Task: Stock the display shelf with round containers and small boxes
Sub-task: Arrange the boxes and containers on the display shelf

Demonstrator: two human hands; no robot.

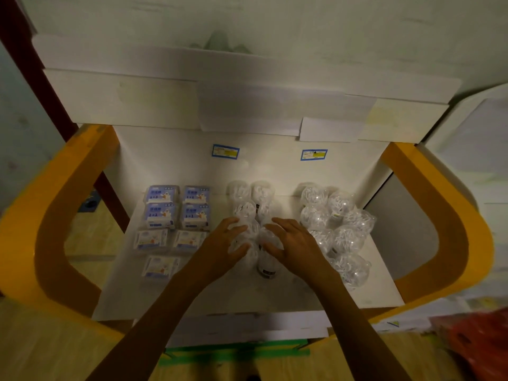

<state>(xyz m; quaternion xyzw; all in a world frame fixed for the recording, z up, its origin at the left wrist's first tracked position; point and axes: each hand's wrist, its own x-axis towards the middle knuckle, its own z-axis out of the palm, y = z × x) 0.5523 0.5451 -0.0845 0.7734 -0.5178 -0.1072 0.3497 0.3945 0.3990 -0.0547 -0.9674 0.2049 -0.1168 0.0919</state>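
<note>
Bracketing the middle column of round containers [254,229] on the white display shelf [247,298]: left hand [225,243] and right hand [294,243], fingers spread and lightly curved against its two sides, pressing rather than clasping. To the right, a second cluster of round containers [335,229]. To the left, small boxes [176,215] in two columns. Behind, two price labels [225,152]. Judged well advanced: three groups placed, near shelf edge bare, middle column being squared.
</note>
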